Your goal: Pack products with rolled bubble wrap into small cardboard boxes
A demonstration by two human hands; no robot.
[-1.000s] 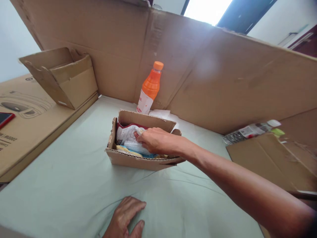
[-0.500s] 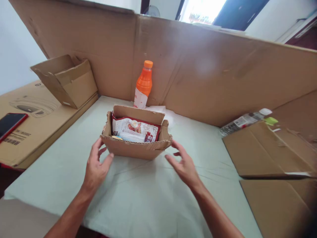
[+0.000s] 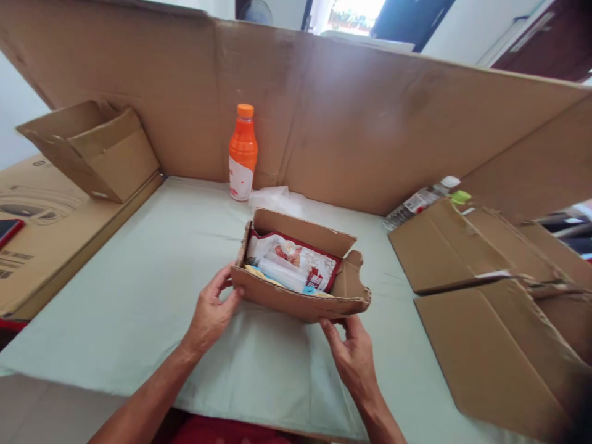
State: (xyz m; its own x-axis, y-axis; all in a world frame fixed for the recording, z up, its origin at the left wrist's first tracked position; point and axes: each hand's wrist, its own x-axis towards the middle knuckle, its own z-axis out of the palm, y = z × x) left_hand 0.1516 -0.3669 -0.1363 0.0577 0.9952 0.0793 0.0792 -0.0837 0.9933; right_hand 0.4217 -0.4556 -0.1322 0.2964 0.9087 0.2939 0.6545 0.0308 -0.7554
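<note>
A small open cardboard box (image 3: 282, 302) sits turned at an angle in the middle of the cloth-covered table. In it lie a red-and-white printed food pouch (image 3: 289, 253), a clear plastic item (image 3: 277, 271) and a partly hidden yellow and blue package (image 3: 266, 277). My left hand (image 3: 215, 311) grips the box's left front corner, thumb on the front wall and fingers at the side. At the right front corner my right hand (image 3: 349, 348) holds the lower edge, thumb in front and other fingers partly hidden beneath or behind the box.
An orange drink bottle (image 3: 243, 154) stands behind the box beside crumpled clear plastic (image 3: 277, 200). Open cardboard boxes (image 3: 113, 160) and a red-edged phone (image 3: 9, 231) are at left. More boxes (image 3: 444, 246) with a clear bottle (image 3: 416, 203) stand right. A tall cardboard wall (image 3: 370, 123) closes the back.
My hands have closed onto the box, which has turned, its right end swinging nearer to me. The whole view has shifted to the right.
</note>
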